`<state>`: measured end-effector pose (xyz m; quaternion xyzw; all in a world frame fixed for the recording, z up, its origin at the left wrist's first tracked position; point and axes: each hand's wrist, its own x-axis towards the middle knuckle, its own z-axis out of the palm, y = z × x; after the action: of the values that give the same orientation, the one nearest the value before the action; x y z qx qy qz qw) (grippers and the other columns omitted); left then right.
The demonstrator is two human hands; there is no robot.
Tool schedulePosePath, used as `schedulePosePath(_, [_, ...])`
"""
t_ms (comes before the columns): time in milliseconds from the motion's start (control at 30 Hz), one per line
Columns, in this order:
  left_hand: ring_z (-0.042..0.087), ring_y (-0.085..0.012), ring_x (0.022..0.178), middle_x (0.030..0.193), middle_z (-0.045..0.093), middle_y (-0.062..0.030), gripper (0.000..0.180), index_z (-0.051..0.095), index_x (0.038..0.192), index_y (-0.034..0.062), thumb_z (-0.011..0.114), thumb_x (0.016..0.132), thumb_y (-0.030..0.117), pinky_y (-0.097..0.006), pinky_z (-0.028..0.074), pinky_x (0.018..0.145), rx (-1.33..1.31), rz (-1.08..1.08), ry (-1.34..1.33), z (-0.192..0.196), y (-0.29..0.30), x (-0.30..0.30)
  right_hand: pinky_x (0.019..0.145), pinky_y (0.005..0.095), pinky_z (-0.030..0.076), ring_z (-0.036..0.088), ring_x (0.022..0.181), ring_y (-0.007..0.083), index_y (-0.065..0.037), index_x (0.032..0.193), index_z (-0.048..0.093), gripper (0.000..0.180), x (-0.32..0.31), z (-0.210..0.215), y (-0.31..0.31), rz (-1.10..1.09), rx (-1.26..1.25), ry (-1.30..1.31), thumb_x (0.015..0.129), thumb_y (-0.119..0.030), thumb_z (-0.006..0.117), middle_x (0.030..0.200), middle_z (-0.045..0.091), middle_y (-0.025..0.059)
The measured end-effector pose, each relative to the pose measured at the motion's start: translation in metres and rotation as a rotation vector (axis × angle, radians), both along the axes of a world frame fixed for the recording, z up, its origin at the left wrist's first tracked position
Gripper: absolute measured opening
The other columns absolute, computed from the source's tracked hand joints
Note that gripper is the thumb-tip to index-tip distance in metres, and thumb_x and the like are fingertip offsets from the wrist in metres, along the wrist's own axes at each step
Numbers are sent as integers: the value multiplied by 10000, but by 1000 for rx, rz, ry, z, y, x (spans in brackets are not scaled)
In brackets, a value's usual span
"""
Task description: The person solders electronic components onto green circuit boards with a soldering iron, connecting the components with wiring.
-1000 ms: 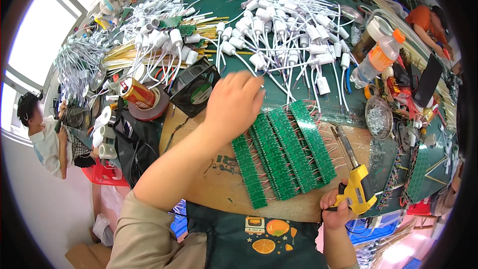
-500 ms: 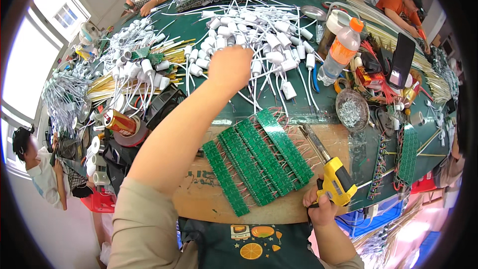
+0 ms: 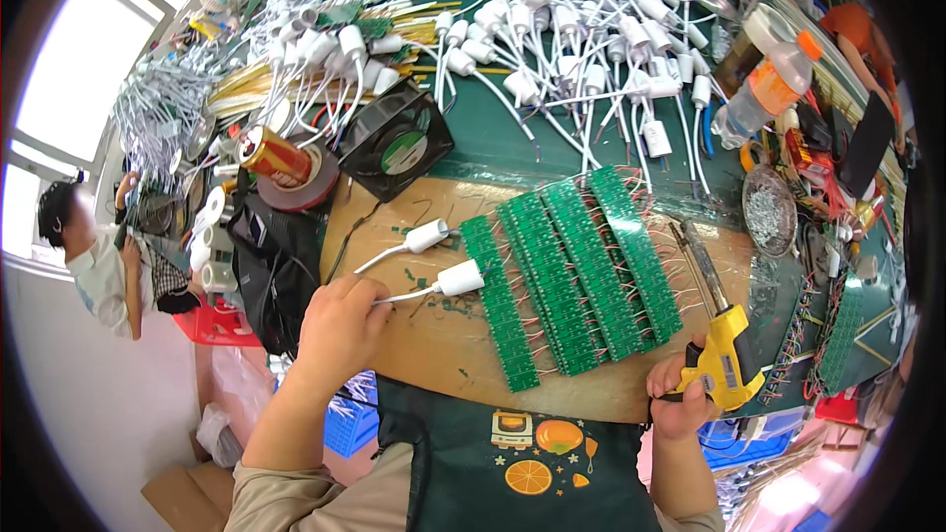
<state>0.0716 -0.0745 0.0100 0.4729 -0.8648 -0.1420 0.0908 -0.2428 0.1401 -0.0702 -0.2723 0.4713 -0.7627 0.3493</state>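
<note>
My left hand (image 3: 340, 325) is closed on the white cable of a white cylindrical connector (image 3: 460, 278), which lies over the wooden board (image 3: 404, 335). A second white connector (image 3: 427, 235) lies just beyond it, its cable running back to my fingers; whether I grip that one too is hidden. To the right, several green circuit board strips (image 3: 576, 281) lie side by side with thin reddish wires between them. My right hand (image 3: 680, 396) is wrapped round the handle of a yellow soldering gun (image 3: 724, 360), its metal tip pointing away from me beside the strips.
A heap of white corded connectors (image 3: 591, 39) covers the far green table. At left stand a black fan (image 3: 396, 138), a red-gold can (image 3: 271, 153) and a black bag (image 3: 276, 266). At right are a plastic bottle (image 3: 769, 89) and a dish of small bits (image 3: 771, 212).
My left hand has come back from the heap to the near left of the board, bringing white connectors. My right hand still holds the soldering gun. The view has shifted, uncovering the black fan.
</note>
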Motion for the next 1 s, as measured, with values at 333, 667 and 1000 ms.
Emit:
schedulePosePath(333, [586,-266,939,1062,602,-75,412,601,1088,81,738,704,135,-394,477,778,-223,-272,158,-22,7,-56,448,255,393,441,500,120,7,1320,380,672,6,-1,1,-25,34,53,861,-414,632,660,455,17])
schedulePosePath(667, [571,-245,863,985,561,-71,386,577,1072,100,670,698,96,-358,485,733,-272,-317,-17,-37,-7,-45,473,275,404,456,537,135,9,1331,365,756,8,5,2,-8,62,14,821,-430,710,662,453,25])
schedulePosePath(1000, [570,-277,976,1072,573,-92,229,630,903,77,694,684,71,-396,425,811,-486,-233,187,-49,-20,-49,476,282,389,455,530,139,-17,1304,429,726,42,51,-31,341,258,-90,779,-399,755,643,467,26])
